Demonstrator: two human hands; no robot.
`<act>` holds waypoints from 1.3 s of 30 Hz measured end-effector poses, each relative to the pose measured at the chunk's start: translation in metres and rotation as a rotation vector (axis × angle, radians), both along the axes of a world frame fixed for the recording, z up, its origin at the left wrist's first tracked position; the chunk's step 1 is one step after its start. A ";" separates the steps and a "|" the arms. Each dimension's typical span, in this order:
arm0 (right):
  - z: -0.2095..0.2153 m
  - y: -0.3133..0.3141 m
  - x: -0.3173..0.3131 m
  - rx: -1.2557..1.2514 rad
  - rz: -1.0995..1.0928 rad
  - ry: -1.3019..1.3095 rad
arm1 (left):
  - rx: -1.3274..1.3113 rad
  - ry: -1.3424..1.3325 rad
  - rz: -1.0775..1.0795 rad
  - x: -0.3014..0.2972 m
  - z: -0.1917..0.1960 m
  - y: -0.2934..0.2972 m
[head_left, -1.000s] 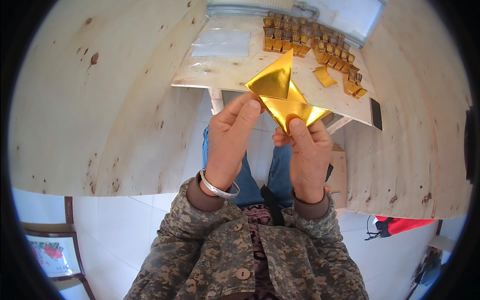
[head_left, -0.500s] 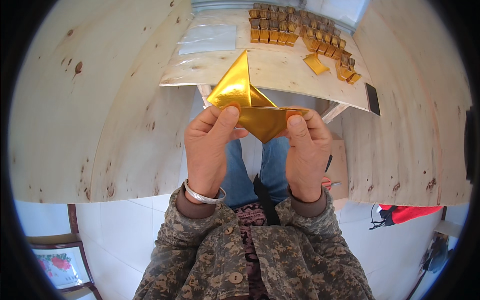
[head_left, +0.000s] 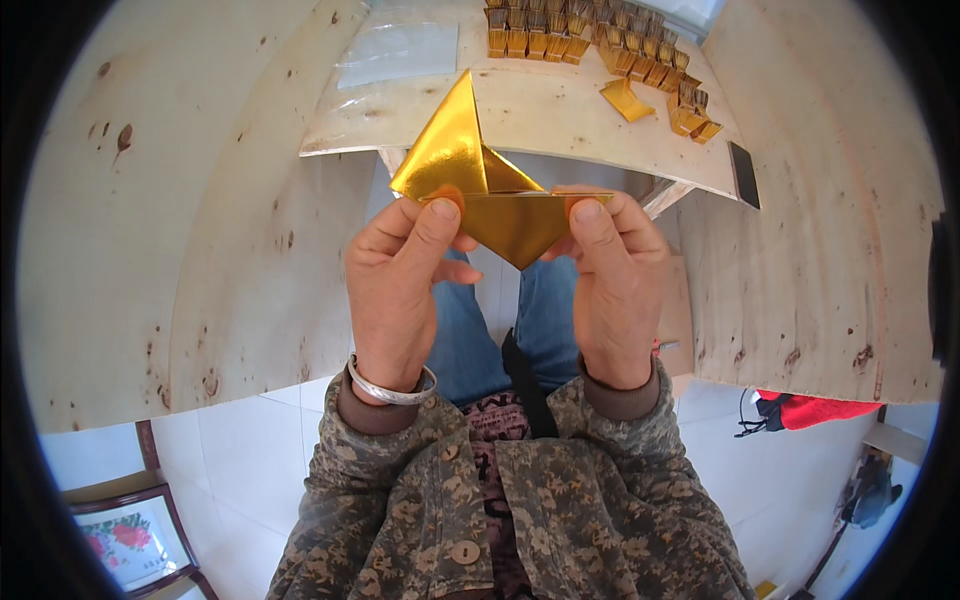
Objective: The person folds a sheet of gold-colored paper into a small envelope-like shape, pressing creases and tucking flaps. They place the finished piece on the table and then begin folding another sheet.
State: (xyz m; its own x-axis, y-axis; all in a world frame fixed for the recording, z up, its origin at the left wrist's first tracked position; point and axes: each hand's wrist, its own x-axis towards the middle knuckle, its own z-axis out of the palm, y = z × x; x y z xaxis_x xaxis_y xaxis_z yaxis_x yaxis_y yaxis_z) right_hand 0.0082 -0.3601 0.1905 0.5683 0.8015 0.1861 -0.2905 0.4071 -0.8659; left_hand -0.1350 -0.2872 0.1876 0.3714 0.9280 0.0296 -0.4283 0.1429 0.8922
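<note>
Furthest left on my feed, well apart from and lower in view than the folded gold sheet (head_left: 440, 150), I have a framed picture (head_left: 130, 540) with red flowers. Above it, also left of the sheet, a knotted wood panel (head_left: 200, 230) spreads wide. Next comes the left hand (head_left: 400, 265), a silver-coloured bracelet (head_left: 392, 394) at its wrist; it pinches the left end of the sheet's straight edge, thumb in front. Beyond the sheet and slightly to its left I can make out a pale, see-through sheet (head_left: 400, 55), flat on the counter (head_left: 540, 110).

The folded gold sheet itself is up in the air between both hands: one flap peaks at its left, the lower part narrows to a downward point, and jeans (head_left: 545, 320) show below. Beyond it, to the right, gold pieces (head_left: 540, 30) with darker tops stand in rows on the counter. The right hand (head_left: 620, 270) grips the sheet's right end between thumb and fingers. Past that end I see a loose gold piece (head_left: 627, 100) on the counter, then a black strip (head_left: 744, 175) at the counter's corner. Well right of the sheet is another wood panel (head_left: 800, 230), with a red bag (head_left: 825, 411) lower in view.
</note>
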 end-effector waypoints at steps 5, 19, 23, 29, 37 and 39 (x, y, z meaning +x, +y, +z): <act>-0.005 0.004 0.000 -0.041 -0.032 0.015 | 0.010 0.034 0.016 0.001 -0.002 0.002; 0.017 -0.008 0.000 0.215 0.052 -0.303 | -0.025 0.064 0.116 0.007 -0.011 0.017; 0.016 -0.024 -0.071 0.900 0.850 0.229 | -0.018 0.055 0.092 0.008 -0.016 0.021; 0.028 -0.045 -0.099 0.894 1.013 0.608 | -0.013 0.076 0.102 0.008 -0.015 0.019; 0.018 -0.028 -0.096 1.045 1.018 0.395 | -0.017 0.023 0.076 0.008 -0.015 0.017; 0.023 -0.038 -0.101 0.981 1.016 0.496 | -0.024 0.037 0.076 0.008 -0.015 0.016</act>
